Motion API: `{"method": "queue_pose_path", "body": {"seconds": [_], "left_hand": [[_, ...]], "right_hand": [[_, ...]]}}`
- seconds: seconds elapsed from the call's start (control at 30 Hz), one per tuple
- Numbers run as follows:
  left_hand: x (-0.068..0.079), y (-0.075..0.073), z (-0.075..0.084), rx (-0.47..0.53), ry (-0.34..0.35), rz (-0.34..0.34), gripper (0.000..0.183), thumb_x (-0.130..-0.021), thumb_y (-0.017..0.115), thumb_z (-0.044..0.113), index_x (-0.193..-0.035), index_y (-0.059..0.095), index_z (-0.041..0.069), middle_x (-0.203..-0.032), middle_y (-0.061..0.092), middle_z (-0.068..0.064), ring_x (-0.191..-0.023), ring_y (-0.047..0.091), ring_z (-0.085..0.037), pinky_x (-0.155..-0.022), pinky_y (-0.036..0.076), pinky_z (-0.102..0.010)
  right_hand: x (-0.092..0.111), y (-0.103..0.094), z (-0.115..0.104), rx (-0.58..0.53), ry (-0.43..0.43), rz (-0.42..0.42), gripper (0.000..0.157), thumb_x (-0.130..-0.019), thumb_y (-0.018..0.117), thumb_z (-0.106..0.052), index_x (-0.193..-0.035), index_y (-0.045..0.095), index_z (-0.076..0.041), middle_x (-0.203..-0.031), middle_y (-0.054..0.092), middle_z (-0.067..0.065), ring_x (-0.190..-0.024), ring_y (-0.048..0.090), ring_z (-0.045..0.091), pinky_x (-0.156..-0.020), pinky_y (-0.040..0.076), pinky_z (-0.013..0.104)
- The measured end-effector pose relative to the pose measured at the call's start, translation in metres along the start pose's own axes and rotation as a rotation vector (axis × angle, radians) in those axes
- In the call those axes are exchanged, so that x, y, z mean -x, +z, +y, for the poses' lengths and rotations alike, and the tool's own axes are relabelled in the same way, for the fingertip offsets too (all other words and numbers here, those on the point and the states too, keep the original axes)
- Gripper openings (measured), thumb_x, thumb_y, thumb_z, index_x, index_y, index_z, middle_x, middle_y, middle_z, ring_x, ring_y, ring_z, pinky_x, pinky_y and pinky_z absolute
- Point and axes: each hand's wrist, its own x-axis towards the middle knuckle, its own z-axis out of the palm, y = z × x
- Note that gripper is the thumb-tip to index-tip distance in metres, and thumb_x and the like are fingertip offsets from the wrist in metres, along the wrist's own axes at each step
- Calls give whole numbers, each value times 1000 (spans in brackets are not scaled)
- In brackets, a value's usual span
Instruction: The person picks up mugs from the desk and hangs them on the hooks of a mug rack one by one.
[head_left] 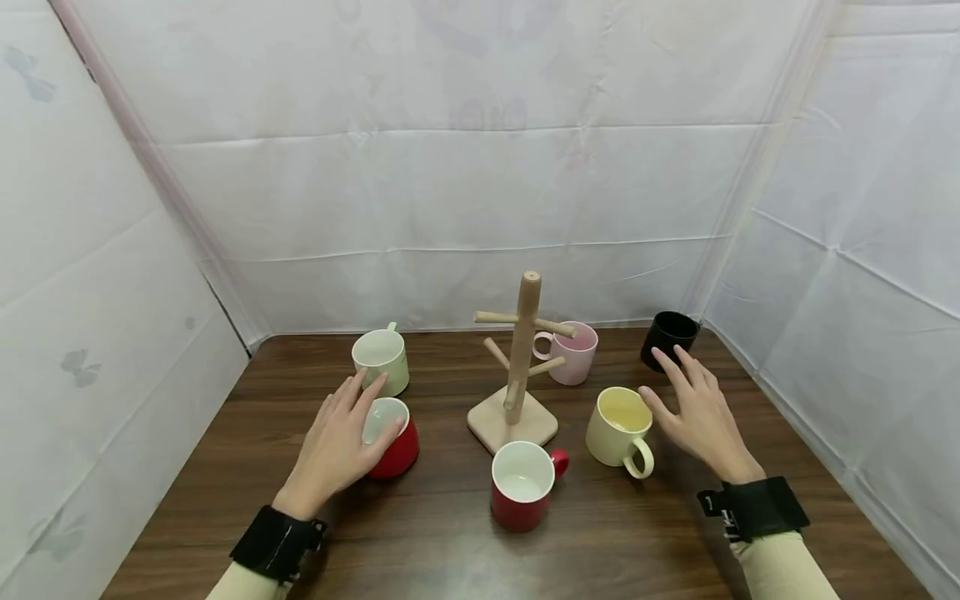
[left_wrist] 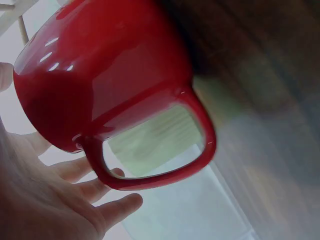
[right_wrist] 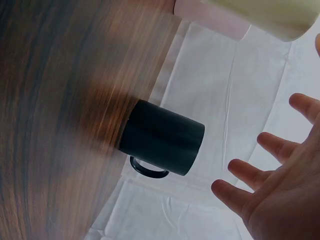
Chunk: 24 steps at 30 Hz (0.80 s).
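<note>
Black mug [head_left: 667, 337] near far right corner of desk [head_left: 247, 442]. Left hand [head_left: 337, 443] at a red mug [head_left: 399, 452]; right hand [head_left: 697, 417] beside yellow mug [head_left: 610, 435].

The right wrist view's edge crops the yellow mug [right_wrist: 275, 14] (and, seemingly, the pink mug [right_wrist: 212, 18]).

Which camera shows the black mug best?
The right wrist view: the black mug appears whole, handle included. In the head view, the right hand partly covers it and no handle shows; the left wrist view lacks it.
</note>
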Motion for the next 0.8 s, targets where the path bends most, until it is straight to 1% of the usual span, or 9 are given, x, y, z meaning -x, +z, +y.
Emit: {"method": "queue_pose_path", "body": {"seconds": [0.1,0.2,0.3,0.37,0.47,0.63,0.7,0.8], "left_hand": [[-11,-3,-1,-4,25,3,65,-91,61,50,-144,48,15,-148,39,-23,-134,39,-43,-104,33,-64],[-29,-8,-5,-18,30,-13,64,-92,60,49,-144,48,13,-147,40,-25,-131,42,-44,-101,39,-61],[-48,-12,-13,-33,-8,-60,65,-93,58,50,-146,45,14,-148,37,-26,-130,42,-45,-95,43,-64],[-60,-13,-19,-30,-45,-108,65,-94,57,50,-147,43,14,-150,35,-26,-131,40,-46,-91,44,-66],[-72,-13,-28,-25,-100,-182,66,-95,56,50,-148,41,13,-150,33,-27,-132,37,-49,-89,43,-69],[-82,-7,-40,-26,-141,-281,70,-95,55,52,-150,37,12,-152,29,-27,-133,35,-50,-90,42,-70],[-83,-4,-44,-26,-146,-303,71,-94,55,52,-150,36,12,-152,28,-27,-133,35,-50,-90,41,-71],[-83,-1,-49,-28,-151,-315,72,-94,56,52,-150,36,12,-152,29,-26,-132,36,-50,-90,42,-70]], "right_hand": [[2,-4,-4,-16,-5,13,67,-94,64,-38,-152,35,-25,-154,29,23,-131,29,57,-91,30,76],[5,-11,-8,-44,-10,33,65,-95,64,-33,-152,35,-24,-154,29,22,-129,31,58,-90,30,75],[10,-18,-12,-61,-24,57,64,-95,65,-28,-152,36,-21,-154,30,22,-128,31,58,-90,30,74],[14,-23,-14,-63,-33,72,64,-95,66,-25,-151,37,-20,-153,30,22,-128,32,58,-90,31,73],[22,-29,-16,-64,-47,91,64,-94,67,-22,-151,37,-18,-152,32,23,-128,32,57,-90,31,71],[34,-34,-17,-60,-41,105,63,-94,66,-21,-151,38,-18,-150,34,24,-127,33,57,-88,31,72],[38,-35,-16,-58,-37,104,63,-94,66,-20,-151,38,-18,-150,34,25,-127,33,57,-88,31,72],[44,-36,-15,-59,-30,97,62,-95,65,-20,-151,38,-17,-149,34,26,-126,33,57,-89,31,71]]}}
